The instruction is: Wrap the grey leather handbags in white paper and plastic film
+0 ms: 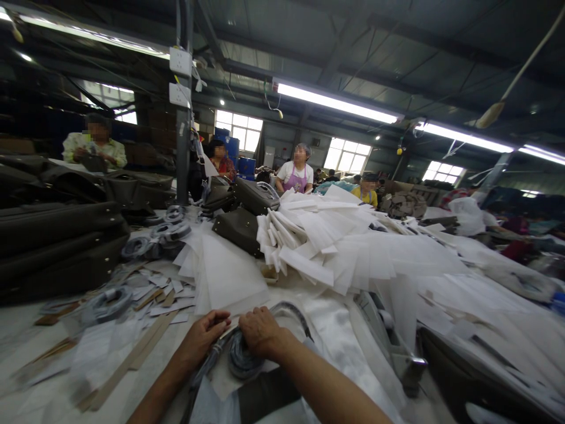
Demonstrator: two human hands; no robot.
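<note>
In front of me, my right hand [260, 333] is closed over the top of a coiled strap [245, 359] that looks wrapped in clear plastic film. My left hand [207, 335] is beside it on the left, its fingers loosely curved and apart, close to the coil's upper left side. A band of the same wrapped material runs down between my wrists. A loop of dark strap [293, 312] arches out behind my right hand. Beneath my forearms lies a dark olive piece [269, 397] with pale film at its side. The undersides of my fingers are hidden.
White foam sheets [335, 235] are heaped ahead. Dark olive bags [57, 247] are stacked left, near more wrapped coils [108, 303] and cardboard strips [132, 359]. At right stand a grey machine-like object [384, 335] and another dark bag [477, 377]. Several people work beyond.
</note>
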